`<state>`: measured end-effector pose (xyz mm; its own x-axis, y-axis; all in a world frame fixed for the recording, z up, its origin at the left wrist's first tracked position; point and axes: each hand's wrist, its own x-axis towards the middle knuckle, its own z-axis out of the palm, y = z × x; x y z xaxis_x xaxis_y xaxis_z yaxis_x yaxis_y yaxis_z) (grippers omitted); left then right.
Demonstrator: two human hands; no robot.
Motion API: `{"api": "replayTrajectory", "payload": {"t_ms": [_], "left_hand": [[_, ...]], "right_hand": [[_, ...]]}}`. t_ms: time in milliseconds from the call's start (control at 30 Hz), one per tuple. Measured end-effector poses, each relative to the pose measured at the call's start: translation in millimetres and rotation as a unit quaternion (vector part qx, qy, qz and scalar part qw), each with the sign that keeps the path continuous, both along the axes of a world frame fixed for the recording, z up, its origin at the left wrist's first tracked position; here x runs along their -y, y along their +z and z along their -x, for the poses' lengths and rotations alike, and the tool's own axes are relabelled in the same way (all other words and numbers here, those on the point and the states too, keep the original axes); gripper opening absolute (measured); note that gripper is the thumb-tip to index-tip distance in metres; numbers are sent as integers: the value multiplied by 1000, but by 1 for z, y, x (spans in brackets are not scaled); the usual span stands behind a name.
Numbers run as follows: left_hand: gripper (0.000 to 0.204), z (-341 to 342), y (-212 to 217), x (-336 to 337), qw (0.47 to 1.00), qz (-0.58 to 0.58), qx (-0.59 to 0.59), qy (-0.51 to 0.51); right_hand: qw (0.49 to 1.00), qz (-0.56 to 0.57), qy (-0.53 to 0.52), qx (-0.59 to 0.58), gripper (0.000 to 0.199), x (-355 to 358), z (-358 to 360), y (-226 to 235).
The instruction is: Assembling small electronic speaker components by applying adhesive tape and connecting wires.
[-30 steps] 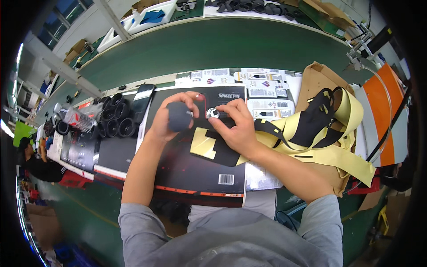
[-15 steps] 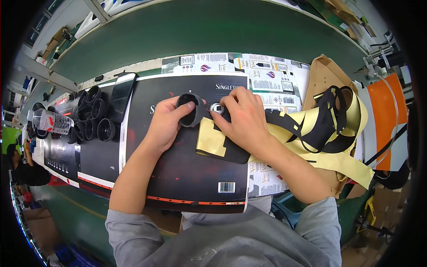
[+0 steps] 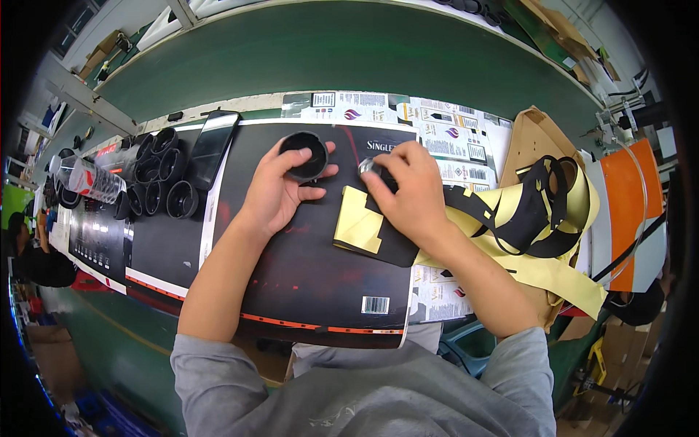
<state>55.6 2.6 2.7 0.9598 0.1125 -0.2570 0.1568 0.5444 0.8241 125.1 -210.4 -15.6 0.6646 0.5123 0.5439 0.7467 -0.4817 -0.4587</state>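
Left hand (image 3: 275, 188) — grips one black cup (image 3: 307, 154), mouth showing, above the dark board (image 3: 295, 273). Right hand (image 3: 416, 193) — pinches a silver-faced piece (image 3: 366, 166), near the yellow-backed strip (image 3: 357, 224).

The left hand (image 3: 273, 193) holds a black cup (image 3: 315, 153) with its opening toward the camera. Right of this grip, the right hand (image 3: 415, 193) holds a small silvery piece (image 3: 368, 167); below this lies a yellow sheet (image 3: 355, 221). Left of the cup are similar cups (image 3: 181, 199).
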Motion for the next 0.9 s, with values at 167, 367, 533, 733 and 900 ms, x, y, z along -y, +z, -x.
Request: {"api": "replayTrajectory", "payload": {"t_ms": [167,367,533,733,900], "left_hand": [[44,-3,-4,4,985,162,61,-10],[46,8,-7,32,987,114,81,-81],[48,10,-6,36,986,107,76,-107],[48,8,-8,38,986,90,73,-117],[49,9,-11,38,986,85,83,-116]], "right_hand": [[982,-186,3,-32,29,0,-2,10],[975,-144,91,145,31,-7,12,3],[975,-170,72,124,31,-8,9,-2],[979,-164,66,97,28,-8,8,-5],[983,-154,62,81,27,-9,6,-6]]}}
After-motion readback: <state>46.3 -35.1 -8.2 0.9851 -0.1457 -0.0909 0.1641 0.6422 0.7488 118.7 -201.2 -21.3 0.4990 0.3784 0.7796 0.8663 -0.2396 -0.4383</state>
